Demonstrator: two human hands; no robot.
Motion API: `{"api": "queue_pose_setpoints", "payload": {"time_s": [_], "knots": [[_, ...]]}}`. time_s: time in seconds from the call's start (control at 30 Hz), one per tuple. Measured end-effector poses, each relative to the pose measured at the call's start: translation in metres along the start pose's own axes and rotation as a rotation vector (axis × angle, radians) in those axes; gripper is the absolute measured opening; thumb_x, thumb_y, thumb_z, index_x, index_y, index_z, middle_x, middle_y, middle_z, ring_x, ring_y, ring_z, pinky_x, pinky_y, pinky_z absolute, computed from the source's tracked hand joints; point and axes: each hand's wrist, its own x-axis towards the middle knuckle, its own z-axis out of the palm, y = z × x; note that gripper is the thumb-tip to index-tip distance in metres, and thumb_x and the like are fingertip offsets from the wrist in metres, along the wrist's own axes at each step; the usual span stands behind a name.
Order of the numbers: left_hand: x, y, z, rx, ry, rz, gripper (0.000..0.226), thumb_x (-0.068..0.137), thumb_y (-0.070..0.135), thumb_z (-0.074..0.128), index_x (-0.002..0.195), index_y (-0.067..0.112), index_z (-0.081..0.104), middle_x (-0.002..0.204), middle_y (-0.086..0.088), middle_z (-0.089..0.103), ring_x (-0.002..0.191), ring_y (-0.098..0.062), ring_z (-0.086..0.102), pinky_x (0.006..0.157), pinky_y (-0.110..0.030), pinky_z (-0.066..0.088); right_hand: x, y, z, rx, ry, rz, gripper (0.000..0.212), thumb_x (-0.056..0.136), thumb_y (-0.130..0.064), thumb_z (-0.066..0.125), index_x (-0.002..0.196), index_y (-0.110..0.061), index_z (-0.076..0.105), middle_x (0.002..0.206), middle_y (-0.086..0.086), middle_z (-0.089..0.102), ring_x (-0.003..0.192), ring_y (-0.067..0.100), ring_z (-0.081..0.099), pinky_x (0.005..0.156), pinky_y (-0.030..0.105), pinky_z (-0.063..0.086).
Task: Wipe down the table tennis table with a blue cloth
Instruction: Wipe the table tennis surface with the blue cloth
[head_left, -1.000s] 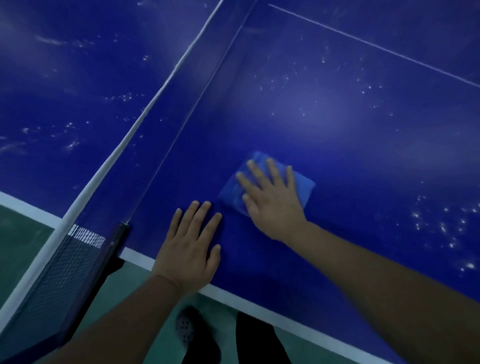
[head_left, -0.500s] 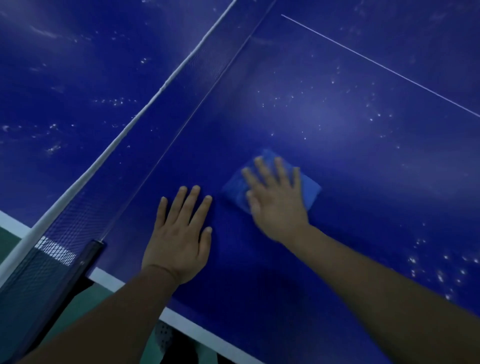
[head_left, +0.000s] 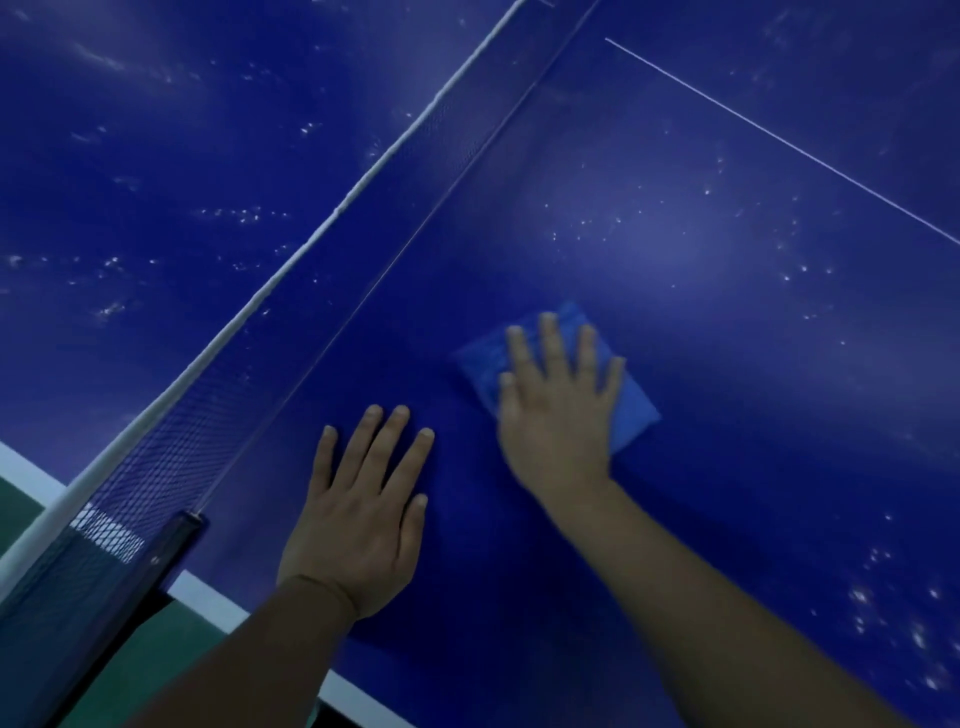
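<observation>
A folded blue cloth (head_left: 631, 410) lies flat on the dark blue table tennis table (head_left: 727, 312), a little right of the net. My right hand (head_left: 558, 410) presses down on the cloth with straight, spread fingers and hides most of it. My left hand (head_left: 363, 509) rests flat on the bare table surface, to the left of the cloth and apart from it, fingers straight and pointing away from me. White specks dot the table on the far right and beyond the net.
The net (head_left: 270, 332) with its white top band runs diagonally from lower left to upper middle. Its dark post clamp (head_left: 104, 587) sits at the table's white side edge (head_left: 208, 597). A thin white centre line (head_left: 779, 140) crosses the upper right. Green floor (head_left: 156, 660) shows below.
The view has shifted so the table edge sits lower and further left. My right hand has slid the cloth slightly farther from me and to the right; my left hand stays flat on the table.
</observation>
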Motion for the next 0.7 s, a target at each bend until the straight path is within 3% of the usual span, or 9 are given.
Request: {"api": "queue_pose_setpoints", "payload": {"time_s": [0.1,0.2,0.27,0.33,0.4,0.43,0.5,0.63,0.7], "knots": [[0.0,0.0,0.0,0.006,-0.004,-0.006,0.057,0.101,0.039,0.025,0.155,0.02,0.025,0.164,-0.006,0.018,0.153,-0.026,0.01,0.12,-0.056,0.008,0.03,-0.055,0.001,0.057,-0.02,-0.261,0.056,0.101,-0.048,0.018,0.155,-0.034,0.027,0.165,-0.002,0.018,0.152,0.032,0.008,0.118,0.064,0.006],[0.001,-0.001,0.001,0.009,-0.02,-0.009,0.058,0.101,0.04,0.026,0.156,0.021,0.024,0.164,-0.005,0.018,0.153,-0.026,0.009,0.12,-0.056,0.007,0.081,-0.024,-0.003,0.005,-0.034,-0.323,0.055,0.101,-0.047,0.019,0.155,-0.035,0.026,0.165,-0.003,0.019,0.152,0.032,0.012,0.118,0.064,0.007],[0.001,-0.002,0.0,0.014,-0.023,-0.01,0.059,0.101,0.04,0.027,0.156,0.022,0.022,0.164,-0.005,0.016,0.153,-0.026,0.008,0.119,-0.056,0.008,0.112,0.041,-0.007,-0.016,0.011,-0.069,0.053,0.103,-0.043,0.026,0.155,-0.034,0.026,0.165,-0.002,0.018,0.151,0.034,0.015,0.116,0.065,0.01],[0.001,-0.001,0.0,0.009,-0.027,-0.009,0.059,0.101,0.04,0.027,0.156,0.021,0.02,0.165,-0.006,0.016,0.153,-0.026,0.009,0.118,-0.057,0.009,0.13,0.115,-0.017,0.046,0.021,0.315,0.055,0.102,-0.045,0.024,0.156,-0.036,0.023,0.166,-0.003,0.013,0.151,0.034,0.011,0.116,0.066,0.009],[0.001,-0.001,0.0,0.005,-0.038,-0.01,0.058,0.101,0.04,0.026,0.156,0.021,0.02,0.165,-0.006,0.015,0.153,-0.026,0.009,0.118,-0.058,0.011,0.129,0.147,-0.027,0.133,0.024,0.603,0.059,0.099,-0.05,0.016,0.157,-0.037,0.019,0.166,-0.005,0.01,0.152,0.033,0.006,0.116,0.066,0.006],[0.002,-0.002,-0.001,0.006,-0.045,-0.011,0.058,0.101,0.04,0.026,0.156,0.021,0.021,0.165,-0.006,0.015,0.153,-0.026,0.009,0.118,-0.058,0.011,0.125,0.141,-0.027,0.137,0.042,0.643,0.06,0.098,-0.05,0.016,0.157,-0.036,0.02,0.166,-0.004,0.01,0.152,0.033,0.007,0.116,0.067,0.006],[0.002,-0.002,-0.001,0.013,-0.058,-0.014,0.058,0.101,0.04,0.026,0.156,0.02,0.024,0.164,-0.006,0.016,0.153,-0.026,0.009,0.118,-0.058,0.01,0.107,0.096,-0.021,0.104,0.085,0.461,0.057,0.1,-0.046,0.022,0.156,-0.034,0.025,0.165,-0.001,0.016,0.151,0.036,0.012,0.116,0.067,0.007],[0.003,-0.001,-0.002,0.029,-0.067,-0.018,0.059,0.1,0.04,0.027,0.155,0.02,0.027,0.164,-0.007,0.018,0.152,-0.027,0.01,0.118,-0.058,0.011,0.052,0.017,0.001,-0.05,-0.029,-0.382,0.054,0.102,-0.047,0.019,0.154,-0.032,0.026,0.164,-0.001,0.021,0.151,0.033,0.014,0.117,0.063,0.008],[0.003,-0.002,-0.002,0.042,-0.067,-0.016,0.059,0.1,0.04,0.027,0.155,0.02,0.027,0.164,-0.007,0.019,0.152,-0.027,0.011,0.118,-0.058,0.011,0.069,0.047,-0.006,-0.047,-0.06,-0.393,0.055,0.102,-0.048,0.018,0.155,-0.034,0.024,0.165,-0.003,0.019,0.152,0.03,0.011,0.118,0.061,0.007]]}}
